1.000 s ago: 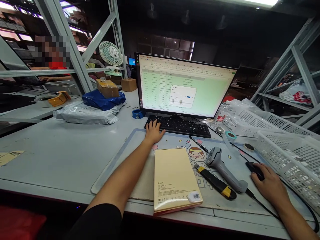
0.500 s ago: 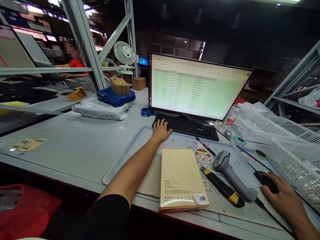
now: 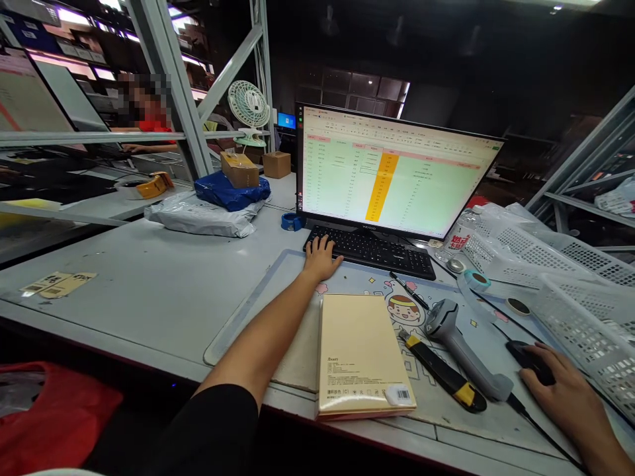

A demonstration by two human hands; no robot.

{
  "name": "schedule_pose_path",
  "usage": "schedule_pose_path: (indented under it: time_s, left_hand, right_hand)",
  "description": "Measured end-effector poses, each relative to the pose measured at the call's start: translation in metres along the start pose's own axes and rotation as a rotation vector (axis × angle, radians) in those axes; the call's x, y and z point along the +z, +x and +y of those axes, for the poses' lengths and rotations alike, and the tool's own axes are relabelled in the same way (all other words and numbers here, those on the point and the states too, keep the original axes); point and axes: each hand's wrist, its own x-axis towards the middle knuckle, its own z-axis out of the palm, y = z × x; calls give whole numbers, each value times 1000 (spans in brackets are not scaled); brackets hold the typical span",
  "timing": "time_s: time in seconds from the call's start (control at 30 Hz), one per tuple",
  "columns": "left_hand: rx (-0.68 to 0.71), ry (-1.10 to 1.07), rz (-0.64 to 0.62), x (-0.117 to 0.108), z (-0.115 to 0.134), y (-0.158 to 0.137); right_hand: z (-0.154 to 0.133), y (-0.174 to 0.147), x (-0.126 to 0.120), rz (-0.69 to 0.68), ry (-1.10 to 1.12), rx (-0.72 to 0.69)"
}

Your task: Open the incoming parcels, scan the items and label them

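Observation:
My left hand (image 3: 321, 258) lies on the left end of a black keyboard (image 3: 381, 252), its fingers spread over the keys. At the right, my right hand (image 3: 565, 383) is closed round a black computer mouse (image 3: 532, 361). A monitor (image 3: 337, 178) behind the keyboard displays a spreadsheet with an orange column. Between my arms lies a flat cream box (image 3: 360, 350) with a barcode label on its lower right corner. Beside it are a black-and-yellow utility knife (image 3: 441, 370), a grey barcode scanner (image 3: 464, 347) and a black pen (image 3: 409, 289).
White plastic baskets (image 3: 580, 317) line the right side, near a roll of labels (image 3: 477, 280). Left of the monitor are a silver mailing bag (image 3: 203, 218), a blue bag (image 3: 233, 192), cardboard boxes (image 3: 276, 164) and a fan (image 3: 249, 104). A person in red (image 3: 153, 124) sits beyond the frame.
The monitor's spreadsheet has switched to another sheet with a pink header and an orange column. Both hands stay in place; the whole view has shifted very slightly.

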Motion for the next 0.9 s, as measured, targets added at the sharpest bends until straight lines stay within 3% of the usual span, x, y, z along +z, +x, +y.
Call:
schedule_pose_path:
  time_s: [0.5,0.9]
  left_hand:
    - [53,-14,-35,-5,-1,0]
    - [51,-91,58,-3,-3,-4]
  right_hand:
    - [11,4,12,16,-6,-46]
    - [17,7,15,-22,16,-36]
